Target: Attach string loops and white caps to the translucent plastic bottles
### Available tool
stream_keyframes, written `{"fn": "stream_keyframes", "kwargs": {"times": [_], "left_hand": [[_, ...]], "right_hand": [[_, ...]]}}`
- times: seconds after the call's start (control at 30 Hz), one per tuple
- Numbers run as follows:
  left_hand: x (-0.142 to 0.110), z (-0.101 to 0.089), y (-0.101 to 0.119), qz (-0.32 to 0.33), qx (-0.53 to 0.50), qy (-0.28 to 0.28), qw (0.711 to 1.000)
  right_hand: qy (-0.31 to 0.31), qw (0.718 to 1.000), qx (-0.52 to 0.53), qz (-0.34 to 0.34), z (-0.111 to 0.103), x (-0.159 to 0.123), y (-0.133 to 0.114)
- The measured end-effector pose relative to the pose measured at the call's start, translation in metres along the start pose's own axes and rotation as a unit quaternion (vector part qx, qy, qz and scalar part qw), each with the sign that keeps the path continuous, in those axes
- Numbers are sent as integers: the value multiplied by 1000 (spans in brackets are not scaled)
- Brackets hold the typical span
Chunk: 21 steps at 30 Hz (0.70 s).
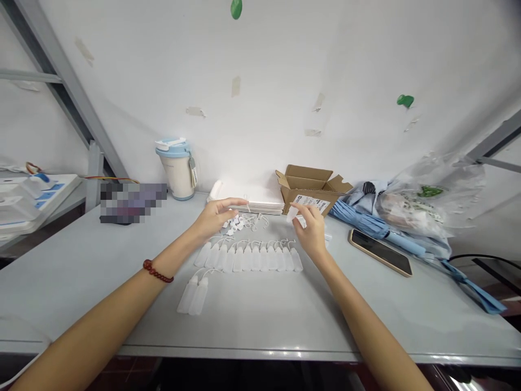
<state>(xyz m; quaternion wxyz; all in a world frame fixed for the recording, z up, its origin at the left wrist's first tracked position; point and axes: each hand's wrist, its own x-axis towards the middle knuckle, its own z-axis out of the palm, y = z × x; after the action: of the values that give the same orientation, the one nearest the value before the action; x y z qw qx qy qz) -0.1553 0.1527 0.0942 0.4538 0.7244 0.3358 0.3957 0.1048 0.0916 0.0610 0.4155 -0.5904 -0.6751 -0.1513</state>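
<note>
My left hand (215, 218) pinches a thin white cord (248, 205) between thumb and fingertips, above a pile of small white clips and cord loops (236, 224). Between the thumb and forefinger of my right hand (311, 227) is a small translucent plastic sleeve (291, 213), partly hidden by the fingers. Below both hands, a row of several translucent sleeves with white cords (248, 258) lies side by side on the table. Nearer to me, two more sleeves (193, 296) lie together at the left, tilted, with a cord at their top.
Behind the pile are a stack of white sheets (264, 207) and an open cardboard box (309, 187). A cup (177, 171) stands at back left. To the right lie a phone (380, 252), a folded blue umbrella (358, 220) and a plastic bag (427, 201). The table's front edge (244, 350) is near me.
</note>
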Motion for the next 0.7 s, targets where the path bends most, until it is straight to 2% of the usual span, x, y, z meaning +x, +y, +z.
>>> {"fn": "stream_keyframes", "kwargs": {"times": [0.1,0.3,0.43,0.6,0.7], "left_hand": [[-4,-1,1,-39,-126,-5,991],[-13,-1,4,-83,-250,-43,964],[-20,3,5,-94,-285,-80,950],[-25,8,8,-84,-290,-151,941],[-26,9,11,-81,-289,-172,938]], "right_hand": [[-2,1000,0,-7,2,-7,-11],[9,996,40,-81,4,-15,-31],[-16,989,61,-132,2,-16,-44],[-17,985,71,-153,3,-19,-50],[-11,985,71,-158,4,-21,-50]]}}
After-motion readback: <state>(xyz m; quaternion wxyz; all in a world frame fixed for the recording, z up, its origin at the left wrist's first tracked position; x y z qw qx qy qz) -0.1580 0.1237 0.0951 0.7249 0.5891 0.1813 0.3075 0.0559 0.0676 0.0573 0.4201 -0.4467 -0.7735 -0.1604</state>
